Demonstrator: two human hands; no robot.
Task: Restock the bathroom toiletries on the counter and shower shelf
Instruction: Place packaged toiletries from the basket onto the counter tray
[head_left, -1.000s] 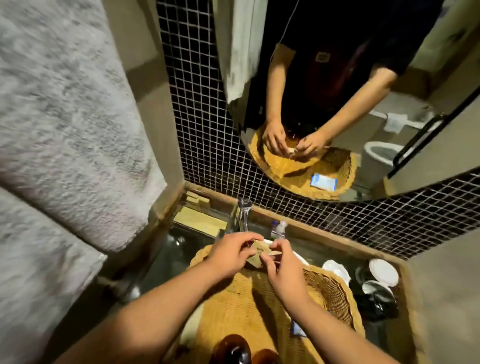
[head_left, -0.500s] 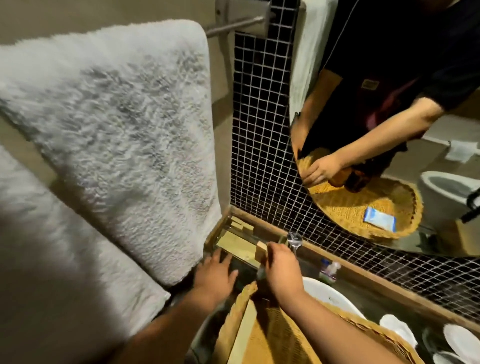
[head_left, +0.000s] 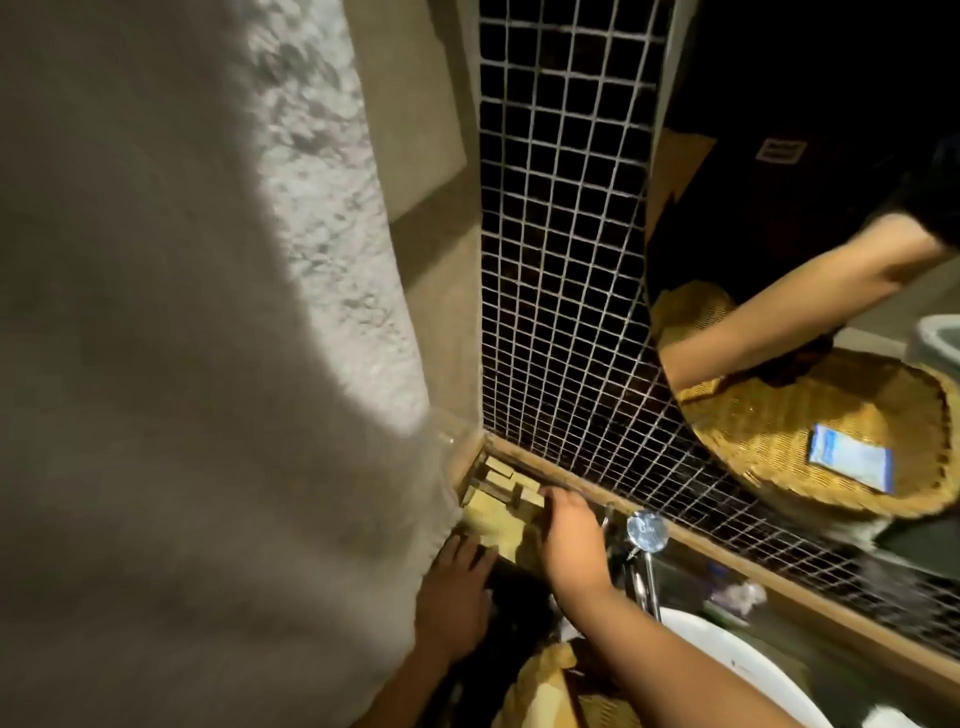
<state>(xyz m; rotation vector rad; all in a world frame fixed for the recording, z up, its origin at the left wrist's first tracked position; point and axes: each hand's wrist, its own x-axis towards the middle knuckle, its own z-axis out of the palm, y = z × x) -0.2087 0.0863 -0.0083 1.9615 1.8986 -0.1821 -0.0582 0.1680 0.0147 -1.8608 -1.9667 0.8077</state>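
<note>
**Both hands working in the counter corner**

The right hand (head_left: 569, 535) is reaching to the small tan boxes (head_left: 511, 491) stacked in the corner beneath the black mosaic wall (head_left: 561, 260), fingertips touching one, though its grip is hidden. The left hand (head_left: 457, 579) is lying spread beside a flat tan pack (head_left: 493, 525). A grey towel (head_left: 182, 364) is hanging at left, and the tap (head_left: 647, 530) is standing just right of the right hand, above the white basin (head_left: 727, 670)

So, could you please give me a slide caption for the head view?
Right hand on small tan boxes in the corner, left hand beside the towel.
</note>
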